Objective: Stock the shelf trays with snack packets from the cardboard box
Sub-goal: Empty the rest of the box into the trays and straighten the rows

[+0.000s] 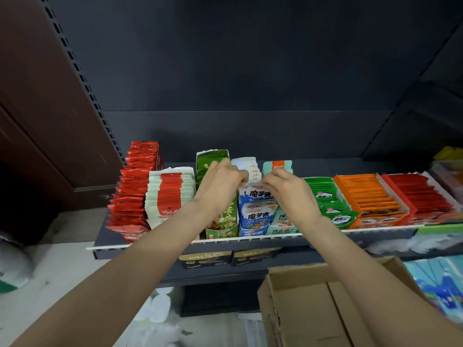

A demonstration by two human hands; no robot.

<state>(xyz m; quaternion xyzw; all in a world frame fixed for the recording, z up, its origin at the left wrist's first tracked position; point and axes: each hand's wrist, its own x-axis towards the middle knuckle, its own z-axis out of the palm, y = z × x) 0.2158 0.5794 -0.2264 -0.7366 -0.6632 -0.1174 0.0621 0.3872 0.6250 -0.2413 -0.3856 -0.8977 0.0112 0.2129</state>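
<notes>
Both my hands reach over the dark shelf (155, 242) to a blue and white tray (253, 230) of snack packets. My left hand (221, 184) and my right hand (285, 189) meet at the top edges of the blue and white packets (258, 196) standing in that tray, fingers curled and pinching them. More white packets (246, 166) stand behind in the same row. The cardboard box (308, 304) stands open at the lower right, under my right forearm; its inside is not visible.
Left of the hands stand red packets (135, 194), red-and-white packets (170, 194) and a green tray (220, 225). To the right are a mint tray (281, 221), green packets (328, 199), an orange tray (373, 196) and a red tray (423, 194). Black boxes (205, 259) sit on the shelf below.
</notes>
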